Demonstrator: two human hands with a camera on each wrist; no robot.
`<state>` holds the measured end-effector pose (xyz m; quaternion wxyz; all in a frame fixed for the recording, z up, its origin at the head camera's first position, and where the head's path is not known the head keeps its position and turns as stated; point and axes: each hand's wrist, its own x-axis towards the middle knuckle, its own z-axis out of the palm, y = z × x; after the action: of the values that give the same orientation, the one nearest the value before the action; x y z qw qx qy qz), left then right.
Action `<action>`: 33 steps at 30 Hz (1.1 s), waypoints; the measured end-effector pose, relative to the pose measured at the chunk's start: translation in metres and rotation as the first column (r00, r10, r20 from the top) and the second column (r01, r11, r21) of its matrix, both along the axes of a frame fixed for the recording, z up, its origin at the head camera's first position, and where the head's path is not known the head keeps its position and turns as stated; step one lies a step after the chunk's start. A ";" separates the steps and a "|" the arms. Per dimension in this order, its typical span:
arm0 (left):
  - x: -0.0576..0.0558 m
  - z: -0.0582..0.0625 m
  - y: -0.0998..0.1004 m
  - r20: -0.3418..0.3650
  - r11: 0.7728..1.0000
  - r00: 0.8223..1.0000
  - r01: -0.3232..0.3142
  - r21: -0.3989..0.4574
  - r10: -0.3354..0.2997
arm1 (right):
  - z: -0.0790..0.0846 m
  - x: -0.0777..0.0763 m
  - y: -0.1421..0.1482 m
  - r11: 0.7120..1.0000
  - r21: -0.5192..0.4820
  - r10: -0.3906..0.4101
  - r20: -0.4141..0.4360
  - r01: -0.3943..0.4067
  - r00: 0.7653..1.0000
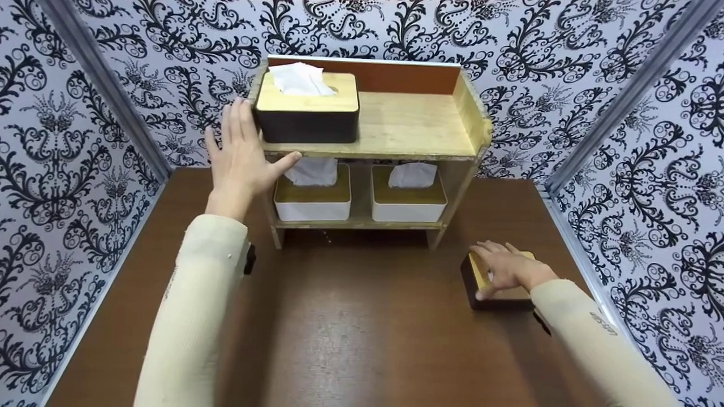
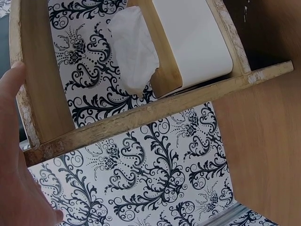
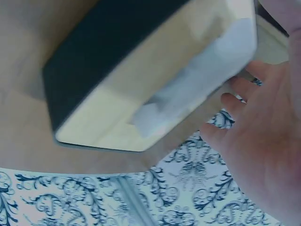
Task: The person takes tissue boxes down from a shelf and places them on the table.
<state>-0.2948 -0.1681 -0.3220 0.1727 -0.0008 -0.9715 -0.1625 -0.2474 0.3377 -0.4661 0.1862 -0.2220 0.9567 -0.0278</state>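
Note:
My left hand (image 1: 240, 161) lies with spread fingers along the left side of a small wooden shelf (image 1: 418, 121), its thumb reaching across the front edge of the top board. Right beside those fingers, a black tissue box (image 1: 308, 127) with a pale wood lid and a white tissue sits on the top board. In the left wrist view the thumb (image 2: 10, 82) shows at the shelf's edge. Over a second black tissue box (image 3: 108, 52) on the table at the right, my right hand (image 1: 506, 268) spreads across the lid with loosely bent fingers. Its palm partly hides that lid.
On the shelf's lower board stand two white tissue boxes, one at left (image 1: 314, 212) and one at right (image 1: 409, 213), each with a tissue sticking out. The brown table (image 1: 339, 328) is bounded by patterned walls (image 1: 565, 85) with metal corner posts.

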 end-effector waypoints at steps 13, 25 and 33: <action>0.001 -0.002 -0.001 0.000 1.000 1.000 -0.002 -0.014 0.002 | 0.036 -0.009 -0.053 0.994 0.029 0.109 0.005 -0.109 0.994; 0.001 0.002 -0.001 0.009 1.000 1.000 -0.011 -0.026 0.011 | 0.079 -0.011 -0.117 0.969 0.022 0.246 -0.033 -0.245 0.969; 0.002 0.001 -0.001 0.012 1.000 1.000 -0.013 -0.016 0.013 | 0.119 -0.010 -0.156 0.956 0.043 0.293 -0.075 -0.291 0.953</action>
<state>-0.2933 -0.1688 -0.3207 0.1679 0.0050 -0.9737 -0.1538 -0.2578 0.1820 -0.3471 0.1532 -0.3589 0.9204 0.0239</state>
